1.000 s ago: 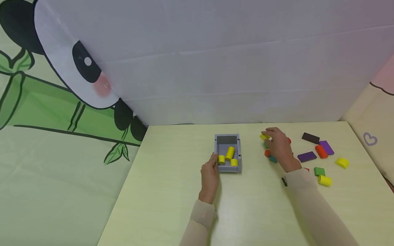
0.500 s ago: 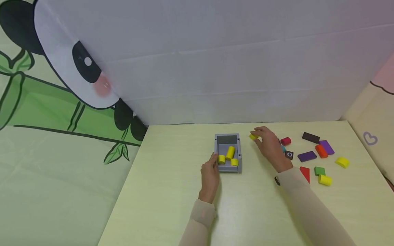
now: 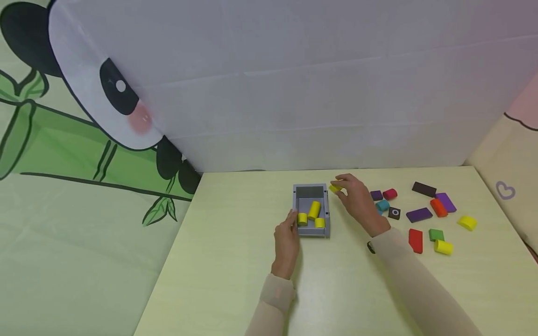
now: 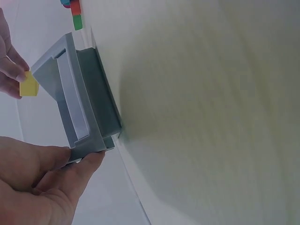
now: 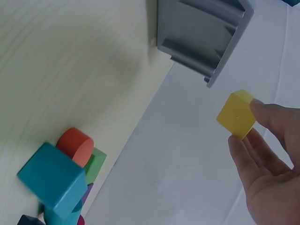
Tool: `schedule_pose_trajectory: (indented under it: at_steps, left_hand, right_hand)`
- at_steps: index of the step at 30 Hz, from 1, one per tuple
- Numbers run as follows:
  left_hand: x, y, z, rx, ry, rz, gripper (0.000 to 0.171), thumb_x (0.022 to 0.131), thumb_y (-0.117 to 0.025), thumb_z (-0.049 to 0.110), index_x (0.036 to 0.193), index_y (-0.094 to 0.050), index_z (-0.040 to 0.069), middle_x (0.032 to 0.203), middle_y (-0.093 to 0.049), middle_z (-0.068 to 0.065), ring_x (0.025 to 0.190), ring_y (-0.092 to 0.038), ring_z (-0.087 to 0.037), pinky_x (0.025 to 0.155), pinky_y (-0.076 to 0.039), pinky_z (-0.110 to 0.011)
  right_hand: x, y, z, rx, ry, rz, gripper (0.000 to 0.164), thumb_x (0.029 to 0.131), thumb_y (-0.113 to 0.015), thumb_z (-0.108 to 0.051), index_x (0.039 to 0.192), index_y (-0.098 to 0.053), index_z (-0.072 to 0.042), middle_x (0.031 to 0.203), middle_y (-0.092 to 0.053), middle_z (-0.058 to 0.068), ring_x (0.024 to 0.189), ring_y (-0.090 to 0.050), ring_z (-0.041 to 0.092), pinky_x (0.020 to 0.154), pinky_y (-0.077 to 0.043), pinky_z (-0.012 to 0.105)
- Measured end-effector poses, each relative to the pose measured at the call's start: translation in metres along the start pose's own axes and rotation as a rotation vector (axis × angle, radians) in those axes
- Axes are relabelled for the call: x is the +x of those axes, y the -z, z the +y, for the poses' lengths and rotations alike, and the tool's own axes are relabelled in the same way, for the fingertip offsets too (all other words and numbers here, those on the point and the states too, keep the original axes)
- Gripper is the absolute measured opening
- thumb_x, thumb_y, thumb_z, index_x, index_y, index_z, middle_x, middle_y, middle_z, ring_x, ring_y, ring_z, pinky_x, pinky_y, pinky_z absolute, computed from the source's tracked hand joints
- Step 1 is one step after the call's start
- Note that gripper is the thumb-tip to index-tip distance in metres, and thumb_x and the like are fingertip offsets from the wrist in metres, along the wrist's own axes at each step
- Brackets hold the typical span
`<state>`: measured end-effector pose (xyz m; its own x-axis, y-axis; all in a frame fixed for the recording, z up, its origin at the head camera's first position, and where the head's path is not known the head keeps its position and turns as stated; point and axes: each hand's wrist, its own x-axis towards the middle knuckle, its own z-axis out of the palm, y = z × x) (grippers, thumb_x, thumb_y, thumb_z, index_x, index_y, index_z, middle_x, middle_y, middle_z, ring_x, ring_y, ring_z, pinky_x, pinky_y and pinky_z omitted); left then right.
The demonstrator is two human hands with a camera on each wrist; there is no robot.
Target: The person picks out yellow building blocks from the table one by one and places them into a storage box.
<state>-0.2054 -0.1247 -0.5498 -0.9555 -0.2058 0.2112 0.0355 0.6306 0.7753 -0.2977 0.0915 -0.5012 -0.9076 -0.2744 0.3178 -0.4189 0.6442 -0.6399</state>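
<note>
A grey box (image 3: 310, 231) stands on the table with three yellow blocks inside, among them a longer yellow cylinder (image 3: 314, 210). My left hand (image 3: 286, 243) pinches the box's left rim between thumb and fingers, which the left wrist view shows closely. Just right of the box's far corner, my right hand (image 3: 358, 202) holds a yellow block (image 5: 237, 114) by its edges, between thumb and fingertips. That block is raised off the table and apart from the box. From the left wrist camera, the blocks inside are hidden by the box's wall.
Loose blocks lie on the right of the table: a teal block (image 5: 52, 176), a red block (image 3: 415, 241), a green block (image 3: 436, 234), a yellow cylinder (image 3: 443, 247), a purple block (image 3: 419, 214) and others. A white cloth wall (image 3: 269, 93) rises behind the table's far edge.
My right hand has moved left with the yellow block, from the loose blocks to beside the box. Blocks it had covered now show. My left hand and the box stay in place.
</note>
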Motion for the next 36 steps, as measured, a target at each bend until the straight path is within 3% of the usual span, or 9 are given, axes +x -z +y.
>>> schedule_pose_trajectory:
  at_steps: [13,36]
  left_hand:
    - [-0.004,0.005,-0.001,0.000,-0.003,-0.027,0.040,0.102,-0.060,-0.010,0.141,-0.064,0.000,0.146,-0.060,-0.016,0.136,-0.058,-0.029,0.106,-0.054,-0.041]
    - [-0.009,0.014,-0.007,0.012,-0.029,-0.044,0.041,0.102,-0.061,-0.010,0.141,-0.064,0.000,0.145,-0.060,-0.016,0.134,-0.058,-0.030,0.102,-0.057,-0.043]
  right_hand:
    - [-0.004,-0.022,-0.023,0.029,0.084,0.004,0.034,0.092,-0.077,0.007,0.126,-0.075,0.004,0.136,-0.066,0.022,0.117,-0.068,0.040,0.103,-0.058,0.053]
    - [-0.010,-0.053,-0.048,0.010,0.093,-0.056,0.031,0.095,-0.074,0.006,0.125,-0.076,0.001,0.136,-0.066,0.018,0.127,-0.065,0.036,0.108,-0.055,0.049]
